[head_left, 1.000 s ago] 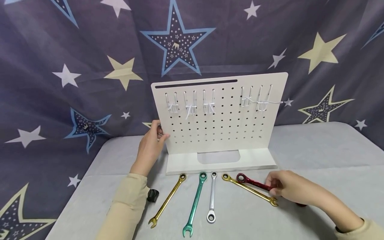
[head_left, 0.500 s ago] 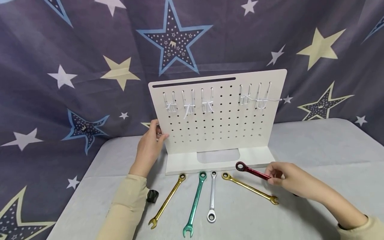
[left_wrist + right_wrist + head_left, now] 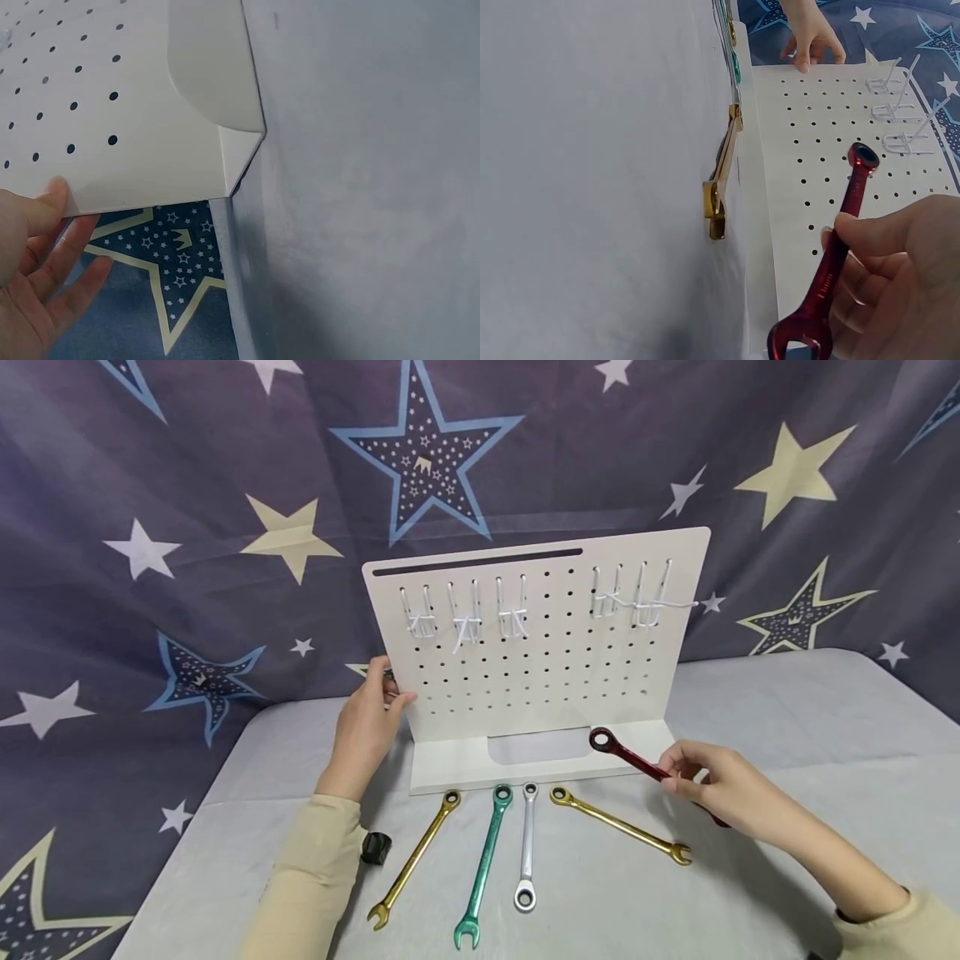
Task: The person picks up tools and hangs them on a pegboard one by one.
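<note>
My right hand (image 3: 731, 789) pinches a red combination wrench (image 3: 630, 756) by its shaft, raised above the table before the right part of the pegboard base. In the right wrist view the red wrench (image 3: 832, 274) has its ring end up and its open end toward the camera. With thumb in front and fingers behind, my left hand (image 3: 367, 722) grips the left edge of the white pegboard (image 3: 525, 685). The left wrist view shows the left thumb (image 3: 52, 201) on the board's face. White wire hooks (image 3: 512, 618) hang along the board's upper part.
On the table before the board lie a gold wrench (image 3: 414, 860), a green wrench (image 3: 485, 864), a silver double-ring wrench (image 3: 528, 847) and a second gold wrench (image 3: 618, 824). A small black object (image 3: 376, 847) is beside the left sleeve. A star-patterned curtain (image 3: 525, 468) hangs behind.
My right hand has lifted the red wrench off the second gold wrench, up toward the board. The left hand keeps its grip on the board's edge. The view has shifted slightly.
</note>
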{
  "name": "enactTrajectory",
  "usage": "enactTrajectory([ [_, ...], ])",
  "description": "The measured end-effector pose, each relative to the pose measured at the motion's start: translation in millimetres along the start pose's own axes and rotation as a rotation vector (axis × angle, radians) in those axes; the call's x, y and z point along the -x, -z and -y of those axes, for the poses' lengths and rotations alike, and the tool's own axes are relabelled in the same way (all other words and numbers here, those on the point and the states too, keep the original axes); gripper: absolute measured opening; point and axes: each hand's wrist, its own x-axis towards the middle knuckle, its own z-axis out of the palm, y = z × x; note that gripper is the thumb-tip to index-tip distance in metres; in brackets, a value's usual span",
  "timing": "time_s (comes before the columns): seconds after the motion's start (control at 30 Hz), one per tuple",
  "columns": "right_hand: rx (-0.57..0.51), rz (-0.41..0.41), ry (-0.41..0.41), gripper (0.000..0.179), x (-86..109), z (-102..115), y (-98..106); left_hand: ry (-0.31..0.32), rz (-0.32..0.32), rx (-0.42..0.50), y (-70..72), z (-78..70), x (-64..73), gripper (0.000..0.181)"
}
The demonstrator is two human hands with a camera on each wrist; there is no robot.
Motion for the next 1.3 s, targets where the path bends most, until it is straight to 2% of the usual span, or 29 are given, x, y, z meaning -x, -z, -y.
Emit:
enactTrajectory([
  [0.27,-0.089,-0.046,-0.032,0.011,-1.8,2,3,-0.012,-0.001,-0.010,0.1,0.8,0.6,0.051],
  [0.47,-0.065,-0.102,-0.004,0.009,-2.8,1,5,-0.013,-0.001,-0.014,0.2,0.7,0.0,0.051],
  [0.77,-0.133,-0.123,0.019,0.010,-2.8,1,5,-0.022,-0.016,-0.027,-0.4,1.7,0.2,0.051],
  [0.93,-0.152,-0.162,0.042,0.009,-1.9,2,5,-0.023,-0.012,-0.025,0.0,2.0,0.0,0.051],
  [1.17,-0.262,-0.202,0.017,0.009,1.8,9,5,-0.028,-0.014,-0.031,0.0,1.9,0.2,0.051],
  [1.3,-0.291,-0.242,0.005,0.008,3.3,12,7,-0.020,-0.007,-0.031,-0.4,2.0,-0.1,0.051],
])
